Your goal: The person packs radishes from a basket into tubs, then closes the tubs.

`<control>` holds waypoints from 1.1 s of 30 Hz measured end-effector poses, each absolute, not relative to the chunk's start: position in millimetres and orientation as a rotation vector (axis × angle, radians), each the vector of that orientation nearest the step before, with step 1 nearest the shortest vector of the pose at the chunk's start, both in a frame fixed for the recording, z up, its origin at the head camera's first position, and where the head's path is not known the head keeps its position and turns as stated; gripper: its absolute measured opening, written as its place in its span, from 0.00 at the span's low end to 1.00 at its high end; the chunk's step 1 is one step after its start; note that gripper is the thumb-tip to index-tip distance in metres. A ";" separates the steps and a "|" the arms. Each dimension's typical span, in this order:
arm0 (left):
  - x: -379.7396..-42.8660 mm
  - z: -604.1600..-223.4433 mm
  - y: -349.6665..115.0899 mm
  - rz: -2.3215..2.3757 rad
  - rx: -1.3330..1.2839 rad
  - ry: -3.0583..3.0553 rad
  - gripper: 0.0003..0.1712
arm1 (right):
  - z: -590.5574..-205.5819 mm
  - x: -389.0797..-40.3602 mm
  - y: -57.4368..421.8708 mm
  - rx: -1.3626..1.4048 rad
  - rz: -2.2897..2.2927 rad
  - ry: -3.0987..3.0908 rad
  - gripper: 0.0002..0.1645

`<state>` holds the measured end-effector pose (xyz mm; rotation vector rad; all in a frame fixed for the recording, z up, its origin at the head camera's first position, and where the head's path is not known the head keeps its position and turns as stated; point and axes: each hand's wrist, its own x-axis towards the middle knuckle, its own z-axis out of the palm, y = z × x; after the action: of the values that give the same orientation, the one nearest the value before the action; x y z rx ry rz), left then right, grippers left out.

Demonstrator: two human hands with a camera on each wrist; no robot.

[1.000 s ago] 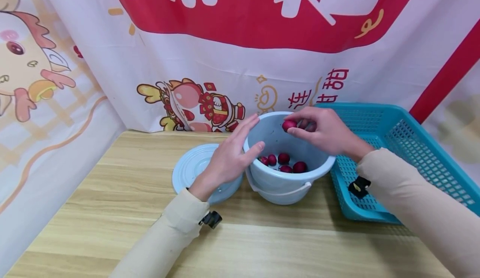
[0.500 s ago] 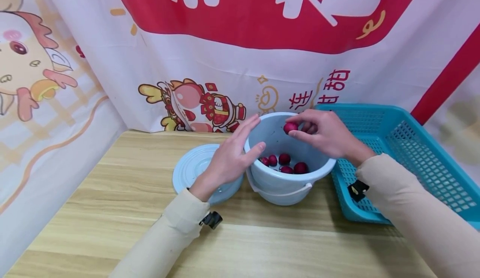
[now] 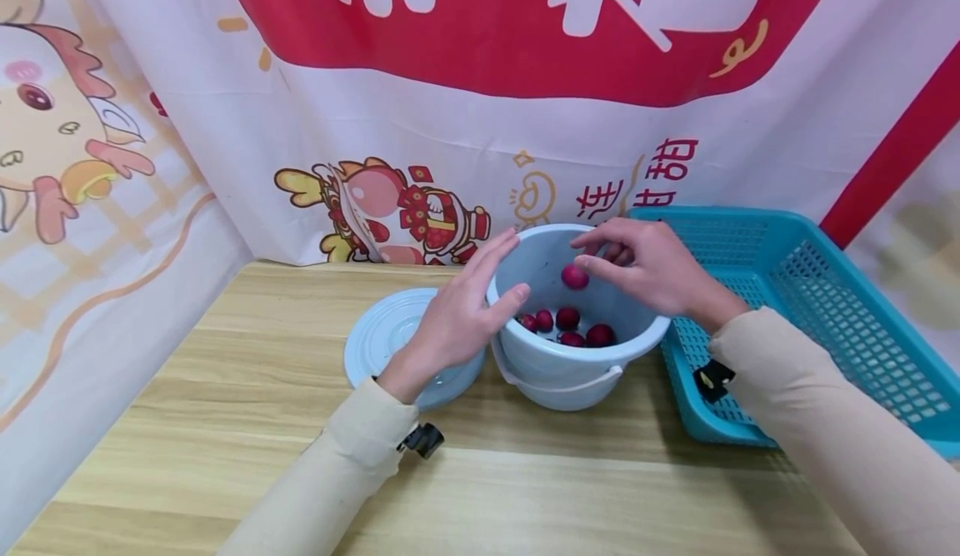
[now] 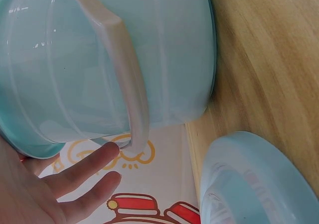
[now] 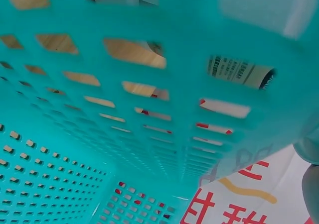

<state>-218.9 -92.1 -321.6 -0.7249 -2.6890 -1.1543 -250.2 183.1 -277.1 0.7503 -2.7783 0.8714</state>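
My right hand hovers over the light-blue bucket, its thumb and fingers parted. Just beneath the thumb is a small round red thing that looks like a radish, apparently in mid-air inside the bucket. Several similar darker red ones lie on the bucket's bottom. On the left, my left hand lies against the bucket's rim with fingers extended. In the left wrist view, fingers of that hand reach along the bucket near its pale handle.
A round blue lid lies on the wooden table, partly under my left forearm. To the right stands a teal perforated basket, which fills most of the right wrist view. A printed cloth hangs behind.
My right thumb and fingers have parted and let go of the round red thing they pinched, which is now lower in the bucket. My left hand stays on the rim.
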 end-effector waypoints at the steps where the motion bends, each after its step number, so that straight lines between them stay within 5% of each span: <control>1: -218.8 -321.5 -92.0 -1.154 -0.722 -2.690 0.43 | -277.0 -250.3 183.1 0.752 0.877 -2.776 0.23; 21: -219.6 -321.3 -86.7 -1.184 -0.718 -2.698 0.43 | -227.5 -252.4 192.0 0.711 1.275 -2.917 0.27; 33: -226.3 -311.4 -93.7 -1.491 -0.691 -2.597 0.43 | -189.0 -247.0 129.9 0.571 1.650 -2.698 0.33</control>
<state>-226.3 -93.7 -311.4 -0.6907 -2.5972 -1.4908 -247.0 129.9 -189.0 0.5713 -2.6981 1.6500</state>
